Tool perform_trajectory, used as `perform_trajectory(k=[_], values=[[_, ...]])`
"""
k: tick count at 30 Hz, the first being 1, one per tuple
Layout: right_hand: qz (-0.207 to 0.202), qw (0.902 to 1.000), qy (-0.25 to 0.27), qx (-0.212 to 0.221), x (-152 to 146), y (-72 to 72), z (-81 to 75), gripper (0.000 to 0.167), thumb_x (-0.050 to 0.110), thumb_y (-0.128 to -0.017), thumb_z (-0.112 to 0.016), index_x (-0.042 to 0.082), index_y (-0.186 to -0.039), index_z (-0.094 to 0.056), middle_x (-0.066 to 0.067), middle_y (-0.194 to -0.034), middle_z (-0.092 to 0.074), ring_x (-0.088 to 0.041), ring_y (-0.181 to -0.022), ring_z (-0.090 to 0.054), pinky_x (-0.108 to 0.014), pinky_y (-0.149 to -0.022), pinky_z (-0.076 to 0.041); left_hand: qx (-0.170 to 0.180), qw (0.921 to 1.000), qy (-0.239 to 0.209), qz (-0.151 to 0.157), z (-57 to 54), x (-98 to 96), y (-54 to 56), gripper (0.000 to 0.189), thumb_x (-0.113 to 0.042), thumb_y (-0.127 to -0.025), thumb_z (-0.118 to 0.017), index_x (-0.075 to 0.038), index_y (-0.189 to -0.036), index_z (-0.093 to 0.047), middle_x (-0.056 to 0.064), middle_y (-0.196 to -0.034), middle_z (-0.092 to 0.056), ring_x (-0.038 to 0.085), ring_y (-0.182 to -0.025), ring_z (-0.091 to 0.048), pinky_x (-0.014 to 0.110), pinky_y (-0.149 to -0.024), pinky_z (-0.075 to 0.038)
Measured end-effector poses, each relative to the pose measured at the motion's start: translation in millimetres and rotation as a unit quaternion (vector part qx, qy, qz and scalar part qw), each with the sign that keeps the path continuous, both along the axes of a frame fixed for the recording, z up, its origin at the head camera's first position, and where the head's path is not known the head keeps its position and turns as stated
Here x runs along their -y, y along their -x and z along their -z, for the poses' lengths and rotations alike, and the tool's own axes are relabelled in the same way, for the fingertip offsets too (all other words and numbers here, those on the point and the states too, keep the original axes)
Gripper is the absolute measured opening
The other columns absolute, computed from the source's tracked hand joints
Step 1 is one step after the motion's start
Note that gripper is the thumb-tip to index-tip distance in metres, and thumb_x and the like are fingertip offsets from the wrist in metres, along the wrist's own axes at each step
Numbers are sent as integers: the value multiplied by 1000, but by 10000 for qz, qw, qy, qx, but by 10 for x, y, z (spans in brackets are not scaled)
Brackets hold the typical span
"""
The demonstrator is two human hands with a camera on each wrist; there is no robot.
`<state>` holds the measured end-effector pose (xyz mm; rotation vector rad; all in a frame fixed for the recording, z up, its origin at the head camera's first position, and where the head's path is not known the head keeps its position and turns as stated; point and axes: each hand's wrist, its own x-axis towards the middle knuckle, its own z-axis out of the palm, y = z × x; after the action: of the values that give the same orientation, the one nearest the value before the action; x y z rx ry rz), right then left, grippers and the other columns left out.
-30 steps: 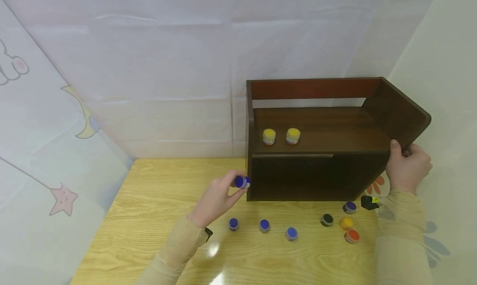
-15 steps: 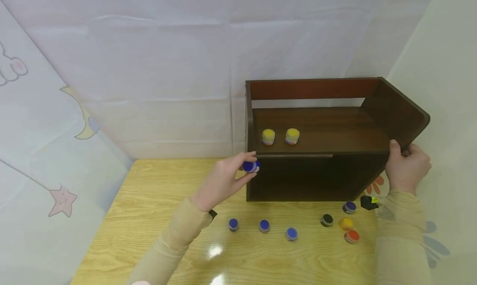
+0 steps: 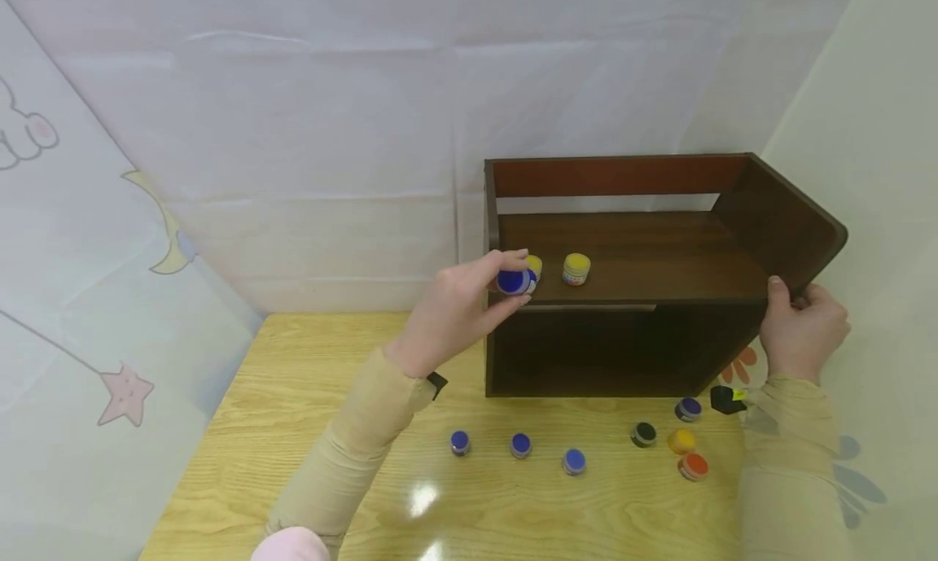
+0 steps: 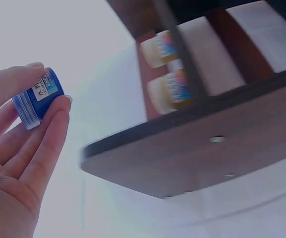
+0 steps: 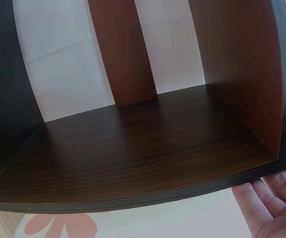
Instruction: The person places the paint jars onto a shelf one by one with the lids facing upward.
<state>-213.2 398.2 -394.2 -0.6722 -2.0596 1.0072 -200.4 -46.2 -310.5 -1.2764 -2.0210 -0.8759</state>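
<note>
My left hand (image 3: 450,308) pinches a small blue gouache paint jar (image 3: 513,282) between thumb and fingers, at the front left corner of the dark brown shelf unit (image 3: 659,256). In the left wrist view the jar (image 4: 39,94) shows a printed label and a clear ribbed end. Two yellow paint jars stand on the upper board; the right one (image 3: 576,269) is fully seen, while the held jar partly covers the left one (image 3: 536,263). At the unit's right side, my right hand (image 3: 802,333) grips the upper board's front corner, its thumb on the edge.
Three blue paint jars (image 3: 520,444) stand spaced out on the wooden table (image 3: 322,365) before the unit. Toward the right are a black jar (image 3: 644,435), a purple jar (image 3: 689,409), an orange jar (image 3: 682,441) and a red jar (image 3: 693,466). Patterned wall sheets surround the table.
My left hand has lifted the blue paint jar up and to the right, from beside the unit's left panel to the level of the upper board. The right hand has stayed put.
</note>
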Motion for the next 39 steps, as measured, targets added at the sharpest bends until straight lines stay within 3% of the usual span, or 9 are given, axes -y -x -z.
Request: perform_trajectory(k=[3, 8, 13, 19, 25, 32, 35, 39], values=[[-15, 10000, 46, 53, -14, 3, 10, 28, 37, -96, -63, 16, -76, -61, 30, -52, -40, 1, -57, -39, -23, -58, -30, -70, 9999, -41, 74, -145, -67, 38, 31, -6, -90, -78, 1, -116, -62, 15, -125, -69, 21, -110, -69, 21, -92, -52], [-65, 9999, 118, 17, -12, 3, 4, 24, 37, -95, -64, 26, -74, -58, 31, -53, -41, 2, -57, -40, -21, -58, -30, -240, 9996, -17, 124, -382, -141, 70, 33, -8, -90, -79, 3, -117, -63, 16, -128, -67, 21, -105, -70, 19, -84, -53], [-92, 9999, 108, -69, -16, -3, 4, 26, 36, -95, -65, 32, -71, -55, 31, -52, -42, 3, -55, -40, -21, -57, -30, -262, 9994, 23, 246, -604, -194, 99, 33, -10, -92, -76, 3, -118, -61, 16, -130, -66, 21, -113, -67, 20, -96, -49], [-94, 9999, 98, -64, -28, -2, 4, 31, 36, -95, -65, 32, -67, -53, 28, -51, -41, 0, -54, -40, -22, -56, -30, -186, 9995, 125, 232, -844, -279, 139, 33, -12, -94, -75, 3, -120, -60, 14, -127, -67, 18, -113, -67, 19, -99, -46], [-73, 9999, 54, -81, -17, -1, 9, 30, 36, -95, -65, 27, -68, -56, 28, -50, -41, 1, -54, -39, -22, -56, -30, 136, 9989, 438, 73, -999, -408, 231, 34, -13, -96, -72, 3, -123, -59, 11, -124, -69, 16, -110, -67, 15, -96, -46], [-93, 9999, 98, -16, -10, -5, 2, 28, 36, -95, -64, 32, -70, -53, 30, -51, -41, 3, -55, -40, -22, -57, -30, 88, 9988, 485, 83, -1119, -563, 357, 31, -13, -97, -70, 1, -122, -59, 9, -120, -70, 15, -108, -68, 14, -95, -46], [-94, 10000, 23, 0, -1, -11, -6, 31, 36, -96, -63, 14, -74, -64, 32, -51, -39, 5, -56, -39, -22, -57, -29, 120, 9988, 459, 84, -1184, -638, 399, 30, -14, -97, -70, 0, -122, -60, 8, -119, -70, 14, -107, -68, 14, -95, -45], [-87, 9999, -90, 17, 5, -23, -16, 41, 34, -96, -62, -7, -94, -67, 36, -52, -37, 7, -57, -37, -21, -58, -28, 391, 9977, 537, -96, -1250, -756, 427, 31, -15, -98, -69, -2, -124, -60, 6, -123, -69, 13, -111, -66, 14, -97, -44]])
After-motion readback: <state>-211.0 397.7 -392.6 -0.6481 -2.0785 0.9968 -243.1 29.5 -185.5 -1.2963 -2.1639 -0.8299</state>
